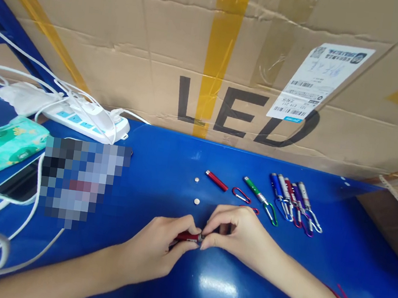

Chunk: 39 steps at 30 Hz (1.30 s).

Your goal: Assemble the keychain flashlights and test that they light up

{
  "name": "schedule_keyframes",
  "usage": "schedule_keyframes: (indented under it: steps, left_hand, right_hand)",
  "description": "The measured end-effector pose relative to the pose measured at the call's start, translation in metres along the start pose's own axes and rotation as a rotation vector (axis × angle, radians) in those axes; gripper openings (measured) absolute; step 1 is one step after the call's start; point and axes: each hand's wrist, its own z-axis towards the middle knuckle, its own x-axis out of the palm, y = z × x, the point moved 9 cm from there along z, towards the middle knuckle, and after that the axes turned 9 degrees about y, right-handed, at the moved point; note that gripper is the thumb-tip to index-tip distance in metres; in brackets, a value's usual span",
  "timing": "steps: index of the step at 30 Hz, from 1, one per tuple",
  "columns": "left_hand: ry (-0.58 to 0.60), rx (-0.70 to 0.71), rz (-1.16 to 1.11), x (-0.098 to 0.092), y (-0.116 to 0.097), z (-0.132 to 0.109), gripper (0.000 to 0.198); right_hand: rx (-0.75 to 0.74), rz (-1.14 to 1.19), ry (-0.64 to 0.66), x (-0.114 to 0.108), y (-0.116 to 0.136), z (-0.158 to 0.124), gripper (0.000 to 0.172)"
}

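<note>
My left hand (159, 244) is closed around a red mini flashlight tube (187, 236), its end pointing right. At that end my right hand (234, 227) pinches with thumb and forefinger; whatever small piece lies between those fingertips is too hidden to name. Just beyond the hands lie two small silver discs that look like button cells, one nearer (197, 201) and one farther (197, 180). A separate red tube (216, 180) rests to their right. Beside it is a red carabiner (241, 195), and a second red carabiner (255, 210) is partly covered by my right hand.
A green flashlight with carabiner (255, 189) and several coloured flashlights (290, 193) lie at right. A tall cardboard box (156, 31) backs the blue table (167, 164). Leftward are a power strip (85, 124), a tissue pack (5, 145), a phone (20, 182) and white cables.
</note>
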Motion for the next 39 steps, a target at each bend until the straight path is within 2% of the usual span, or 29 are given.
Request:
schedule_keyframes:
  steps: [3,7,9,11,14,16,18,20,25,32,37,39]
  left_hand:
    - [-0.036,-0.023,-0.014,-0.004,0.0,0.0,0.008]
    - [-0.057,-0.041,-0.01,-0.008,-0.003,0.0,0.011]
    - [-0.065,-0.021,-0.017,-0.011,-0.005,-0.001,0.011]
    - [-0.086,0.001,-0.023,-0.014,-0.007,-0.002,0.01]
    - [-0.103,-0.016,-0.018,-0.019,-0.003,-0.002,0.01]
    - [-0.11,-0.03,-0.007,-0.021,-0.001,-0.001,0.011]
    - [-0.132,-0.025,-0.002,-0.024,-0.001,-0.001,0.011]
    - [-0.156,-0.022,-0.005,-0.027,0.0,-0.001,0.011]
    - [-0.162,-0.034,0.005,-0.025,0.004,-0.001,0.012]
    - [-0.149,-0.053,0.02,-0.023,0.007,-0.001,0.013]
    - [-0.136,-0.016,0.066,-0.022,0.006,-0.001,0.014]
    - [-0.162,0.016,0.11,-0.025,0.004,-0.001,0.013]
  right_hand:
    - [-0.035,-0.078,-0.03,-0.015,0.013,-0.004,0.013]
    - [-0.078,-0.229,-0.187,-0.057,0.035,-0.016,0.016]
    - [-0.043,-0.403,-0.294,-0.076,0.039,-0.023,0.013]
    - [0.044,-0.609,-0.351,-0.085,0.034,-0.024,0.008]
    - [0.16,-0.76,-0.218,-0.075,0.014,-0.013,0.007]
    - [0.184,-0.757,-0.106,-0.066,0.004,-0.007,0.006]
    - [0.195,-0.752,-0.066,-0.064,0.002,-0.005,0.004]
    - [0.22,-0.759,-0.057,-0.068,0.002,-0.007,0.002]
    - [0.292,-0.805,-0.079,-0.08,0.001,-0.018,0.012]
    - [0.327,-0.756,-0.009,-0.075,-0.006,-0.02,0.013]
    - [0.283,-0.744,-0.072,-0.079,0.005,-0.02,0.007]
    - [0.218,-0.72,-0.098,-0.077,0.015,-0.02,0.005]
